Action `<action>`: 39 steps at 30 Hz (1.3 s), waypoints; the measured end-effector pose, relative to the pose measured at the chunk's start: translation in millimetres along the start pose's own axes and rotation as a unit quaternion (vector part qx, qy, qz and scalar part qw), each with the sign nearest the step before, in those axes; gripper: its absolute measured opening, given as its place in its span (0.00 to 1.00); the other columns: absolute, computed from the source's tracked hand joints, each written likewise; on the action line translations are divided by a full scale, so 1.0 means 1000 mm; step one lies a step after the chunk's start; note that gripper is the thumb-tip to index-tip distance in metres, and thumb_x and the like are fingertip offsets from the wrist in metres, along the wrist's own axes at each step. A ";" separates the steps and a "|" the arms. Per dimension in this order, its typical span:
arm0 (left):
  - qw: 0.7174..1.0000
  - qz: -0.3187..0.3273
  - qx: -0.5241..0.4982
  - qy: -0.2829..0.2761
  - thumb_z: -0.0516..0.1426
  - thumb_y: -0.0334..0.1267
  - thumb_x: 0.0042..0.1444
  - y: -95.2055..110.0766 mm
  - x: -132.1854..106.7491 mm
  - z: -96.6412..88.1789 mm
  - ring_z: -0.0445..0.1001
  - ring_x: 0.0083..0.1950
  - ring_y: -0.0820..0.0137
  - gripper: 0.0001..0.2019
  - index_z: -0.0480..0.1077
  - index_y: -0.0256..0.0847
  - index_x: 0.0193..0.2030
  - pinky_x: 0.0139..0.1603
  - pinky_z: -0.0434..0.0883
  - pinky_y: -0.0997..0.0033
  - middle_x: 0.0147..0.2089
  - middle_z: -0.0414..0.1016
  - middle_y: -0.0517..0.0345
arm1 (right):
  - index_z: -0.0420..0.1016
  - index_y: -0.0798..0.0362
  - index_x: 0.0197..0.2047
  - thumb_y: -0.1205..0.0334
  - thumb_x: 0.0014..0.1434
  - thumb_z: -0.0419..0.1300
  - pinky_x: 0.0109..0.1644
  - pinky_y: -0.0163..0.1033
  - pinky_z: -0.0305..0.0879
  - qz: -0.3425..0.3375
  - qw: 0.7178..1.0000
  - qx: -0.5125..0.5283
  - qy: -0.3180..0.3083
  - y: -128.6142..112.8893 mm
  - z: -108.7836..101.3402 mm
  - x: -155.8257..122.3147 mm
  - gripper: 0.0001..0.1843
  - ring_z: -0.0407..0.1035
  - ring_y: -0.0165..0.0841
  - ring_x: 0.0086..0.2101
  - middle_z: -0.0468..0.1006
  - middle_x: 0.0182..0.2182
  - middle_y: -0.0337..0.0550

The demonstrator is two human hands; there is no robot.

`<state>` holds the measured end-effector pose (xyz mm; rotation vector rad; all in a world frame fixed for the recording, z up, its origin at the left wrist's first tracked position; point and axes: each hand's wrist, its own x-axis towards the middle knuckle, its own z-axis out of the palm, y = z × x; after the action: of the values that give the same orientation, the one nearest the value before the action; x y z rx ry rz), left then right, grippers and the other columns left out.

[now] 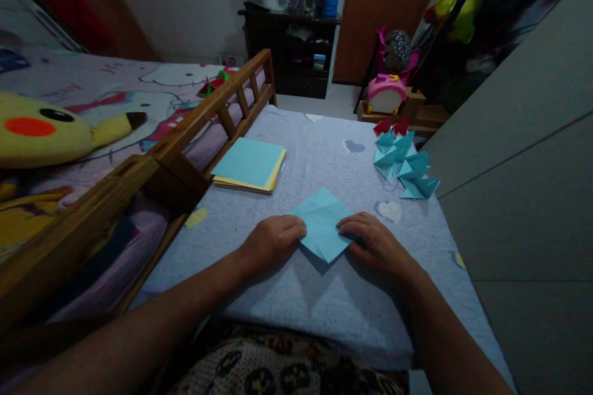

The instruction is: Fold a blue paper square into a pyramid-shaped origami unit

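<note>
On my left a wooden rail (213, 108) is running along the bed, and behind it a yellow plush toy (41, 136) is lying on the patterned bedding. A stack of square papers (248, 163) is sitting near that rail, with a blue sheet showing on top and yellow edges peeking out below. Over to the far right, blue folded pieces (417, 170) are crowding together close to the edge of the heart-printed cloth (301, 148), with red folded pieces (401, 126) standing just behind them. A pale panel (523, 197) is closing in that side, and a pink toy (386, 95) is resting beyond the far edge. The stack and the folded pieces are lying well apart from my working spot.

The blue paper (323, 222) in front of me is showing as a diamond, one corner pointing away and one towards me, with faint creases crossing its face.

It is lying between my hands, above the cloth. My left hand (277, 236) is holding its left corner, fingers close together, and my right hand (370, 241) is gripping the right corner between thumb and fingers. I cannot tell how far my fingertips are reaching underneath.
</note>
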<state>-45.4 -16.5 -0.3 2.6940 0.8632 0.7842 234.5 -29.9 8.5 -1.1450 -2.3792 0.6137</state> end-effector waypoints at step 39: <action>0.982 -0.142 0.111 -0.059 0.50 0.28 0.62 -0.005 0.016 0.005 0.70 0.45 0.59 0.17 0.71 0.40 0.55 0.55 0.62 0.51 0.41 0.74 0.52 | 0.79 0.50 0.50 0.66 0.67 0.51 0.42 0.41 0.68 0.135 0.980 -0.082 0.118 0.001 0.026 0.015 0.16 0.70 0.37 0.36 0.74 0.34 0.45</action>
<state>-33.6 -3.1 0.7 2.6774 1.3379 0.4844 212.4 -22.7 -11.0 -1.5369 -2.1211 0.3464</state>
